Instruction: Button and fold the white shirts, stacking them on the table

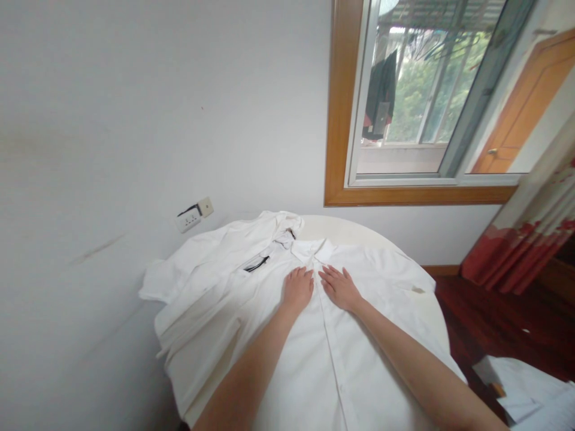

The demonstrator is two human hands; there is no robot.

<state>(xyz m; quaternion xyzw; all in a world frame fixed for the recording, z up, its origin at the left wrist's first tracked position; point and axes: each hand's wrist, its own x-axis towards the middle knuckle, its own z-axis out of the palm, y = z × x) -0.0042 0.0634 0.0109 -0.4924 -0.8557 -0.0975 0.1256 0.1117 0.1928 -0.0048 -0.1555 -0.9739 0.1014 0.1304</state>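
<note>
A white button-up shirt [309, 365] lies front side up, spread over a round white table [345, 226], with its collar toward the wall. My left hand [298, 286] rests flat on the chest just left of the button strip. On the other side of the strip, my right hand [339, 287] lies flat too, fingers stretched toward the collar. Neither hand grips the cloth. Beyond the shirt's left shoulder is a heap of other white clothing [215, 245], with a dark strip showing in its folds. The shirt's lower end runs out of view.
A wall with a socket [189, 220] borders the table at the left and back. The wood-framed window [340, 120] is behind, with a red and cream curtain [507, 251] at right. White papers or cloth [525, 383] sit low at the right, above the dark red floor [467, 317].
</note>
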